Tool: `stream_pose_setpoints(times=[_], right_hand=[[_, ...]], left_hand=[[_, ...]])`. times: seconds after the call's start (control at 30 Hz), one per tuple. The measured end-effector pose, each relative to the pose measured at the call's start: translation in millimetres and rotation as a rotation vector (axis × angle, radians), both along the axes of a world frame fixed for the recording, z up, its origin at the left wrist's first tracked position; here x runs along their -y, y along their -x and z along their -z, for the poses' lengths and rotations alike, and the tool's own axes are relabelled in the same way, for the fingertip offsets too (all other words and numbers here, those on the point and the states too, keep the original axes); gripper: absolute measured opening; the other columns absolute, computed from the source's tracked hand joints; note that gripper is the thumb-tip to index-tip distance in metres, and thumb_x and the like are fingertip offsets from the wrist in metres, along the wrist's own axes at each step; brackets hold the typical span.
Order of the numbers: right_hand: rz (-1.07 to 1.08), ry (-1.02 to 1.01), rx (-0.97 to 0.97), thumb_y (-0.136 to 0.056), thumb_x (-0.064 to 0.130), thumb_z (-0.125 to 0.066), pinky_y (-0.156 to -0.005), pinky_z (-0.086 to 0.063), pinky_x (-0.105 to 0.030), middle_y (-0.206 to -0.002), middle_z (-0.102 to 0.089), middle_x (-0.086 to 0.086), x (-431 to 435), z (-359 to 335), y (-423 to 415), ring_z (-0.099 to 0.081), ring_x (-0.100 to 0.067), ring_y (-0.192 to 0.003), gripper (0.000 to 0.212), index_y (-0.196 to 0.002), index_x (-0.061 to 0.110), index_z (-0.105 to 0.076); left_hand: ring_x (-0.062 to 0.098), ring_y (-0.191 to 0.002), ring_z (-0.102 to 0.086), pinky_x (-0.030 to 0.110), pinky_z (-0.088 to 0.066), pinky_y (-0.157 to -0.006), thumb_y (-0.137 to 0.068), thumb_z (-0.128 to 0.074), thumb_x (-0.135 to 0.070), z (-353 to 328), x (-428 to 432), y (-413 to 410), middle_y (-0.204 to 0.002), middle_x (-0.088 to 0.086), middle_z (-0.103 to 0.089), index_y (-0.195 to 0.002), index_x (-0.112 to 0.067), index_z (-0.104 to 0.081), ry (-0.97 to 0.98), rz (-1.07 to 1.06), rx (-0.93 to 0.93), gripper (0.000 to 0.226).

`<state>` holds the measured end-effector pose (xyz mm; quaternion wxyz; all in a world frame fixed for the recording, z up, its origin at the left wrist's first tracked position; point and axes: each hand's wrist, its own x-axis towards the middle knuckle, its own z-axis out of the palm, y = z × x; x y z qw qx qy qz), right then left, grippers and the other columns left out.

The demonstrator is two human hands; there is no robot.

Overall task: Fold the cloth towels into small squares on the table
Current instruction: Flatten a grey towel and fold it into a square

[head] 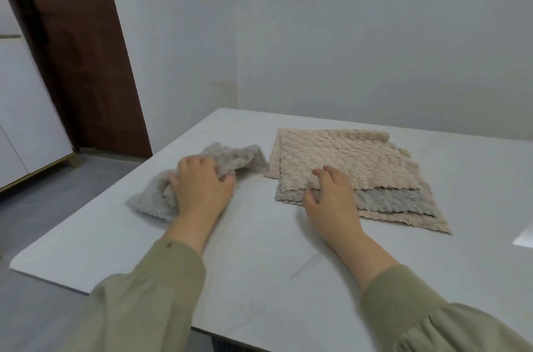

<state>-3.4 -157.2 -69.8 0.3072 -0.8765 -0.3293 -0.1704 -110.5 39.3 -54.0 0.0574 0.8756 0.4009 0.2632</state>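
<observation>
Olive sleeves [150, 294], white marbled table [259, 279], grey towel [233, 159], pale wall [317, 34]

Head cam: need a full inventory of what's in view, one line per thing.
crumpled grey towel: one, pale grey, table's left side, under the left hand
flat beige towels: at least two, beige, top and bottom of the stack on the right
flat grey towel: one, grey, between the beige layers
table: one, white with faint veining, centre
door: one, dark brown, far left
cabinet: one, white, left edge
wall: pale grey, behind the table
floor: grey, left of the table
sleeves: two, olive green, bottom
left hand: grips the crumpled grey towel
right hand: fingers spread, resting on the stack's near left corner
</observation>
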Motion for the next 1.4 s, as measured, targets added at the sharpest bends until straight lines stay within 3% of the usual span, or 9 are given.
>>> stream_pose_setpoints(times=[0.13,0.27,0.6,0.77,0.93,1.03,1.23,1.4], right_hand=[[-0.036,0.283,0.032,-0.094,0.038,-0.039,-0.115,0.004,-0.051,-0.159,-0.007,-0.007,-19.7,1.5,-3.5,0.0,-0.028,-0.146,0.058,-0.148,0.025,-0.022],[-0.094,0.472,0.021,-0.097,0.048,-0.023,-0.112,0.011,-0.056,-0.16,-0.003,-0.001,-47.0,4.3,-18.6,0.004,-0.027,-0.147,0.056,-0.15,0.033,-0.015],[0.286,0.567,-0.134,-0.097,0.037,-0.016,-0.109,0.01,-0.063,-0.16,-0.006,-0.002,-7.4,1.3,-107.6,-0.002,-0.028,-0.147,0.053,-0.15,0.03,-0.019],[0.503,0.574,-0.207,-0.096,0.03,-0.017,-0.11,0.009,-0.063,-0.16,-0.002,-0.007,39.0,-1.9,-134.9,0.001,-0.031,-0.146,0.055,-0.151,0.026,-0.015],[0.411,0.487,-0.179,-0.096,0.028,-0.023,-0.111,0.006,-0.06,-0.159,-0.003,-0.011,25.7,-0.5,-107.8,0.003,-0.033,-0.146,0.056,-0.15,0.017,-0.018],[0.35,0.381,-0.146,-0.097,0.027,-0.025,-0.115,0.001,-0.056,-0.158,-0.011,-0.012,18.8,1.3,-85.7,-0.004,-0.031,-0.146,0.052,-0.147,0.013,-0.025],[0.245,0.112,-0.19,-0.097,0.025,-0.034,-0.109,-0.023,-0.048,-0.133,-0.052,-0.01,3.3,-1.6,-40.0,-0.039,-0.028,-0.128,0.036,-0.126,0.012,-0.05],[0.089,0.254,-0.234,-0.092,0.03,-0.039,-0.105,-0.028,-0.047,-0.121,-0.055,-0.008,-4.8,-0.2,-3.3,-0.044,-0.03,-0.118,0.034,-0.119,0.014,-0.054]], left_hand=[[0.023,-0.145,-0.01,0.06,-0.01,-0.112,-0.094,-0.028,-0.048,20.1,24.0,-19.3,-0.157,0.001,-0.017,-0.145,-0.031,-0.023,0.055,0.304,-0.335,0.054],[0.025,-0.146,-0.008,0.058,-0.005,-0.114,-0.098,-0.018,-0.041,23.0,21.5,-26.7,-0.159,0.0,-0.011,-0.149,-0.031,-0.016,0.046,0.248,-0.373,0.052],[0.03,-0.144,-0.007,0.05,-0.009,-0.114,-0.1,-0.016,-0.035,23.4,80.5,-81.9,-0.159,0.003,-0.008,-0.15,-0.025,-0.015,0.06,0.336,-0.361,0.051],[0.028,-0.144,-0.01,0.048,-0.014,-0.115,-0.099,-0.021,-0.034,25.6,109.1,-101.8,-0.158,0.003,-0.013,-0.15,-0.025,-0.017,0.082,0.402,-0.306,0.051],[0.023,-0.139,-0.026,0.038,-0.026,-0.113,-0.095,-0.039,-0.027,12.9,112.0,-100.9,-0.149,0.004,-0.035,-0.144,-0.016,-0.033,0.275,0.562,-0.01,0.051],[0.021,-0.13,-0.04,0.036,-0.032,-0.109,-0.093,-0.043,-0.018,0.6,100.2,-83.5,-0.137,0.005,-0.051,-0.135,-0.015,-0.049,0.245,0.503,0.154,0.043],[0.015,-0.103,-0.058,0.024,-0.039,-0.088,-0.092,-0.048,-0.013,-9.7,57.7,-37.3,-0.113,-0.002,-0.067,-0.109,-0.018,-0.068,0.288,0.383,0.225,0.027],[0.018,-0.115,-0.053,0.026,-0.038,-0.095,-0.092,-0.05,-0.017,2.2,22.9,-8.3,-0.122,0.0,-0.064,-0.113,-0.019,-0.068,0.307,0.362,0.049,0.028]])
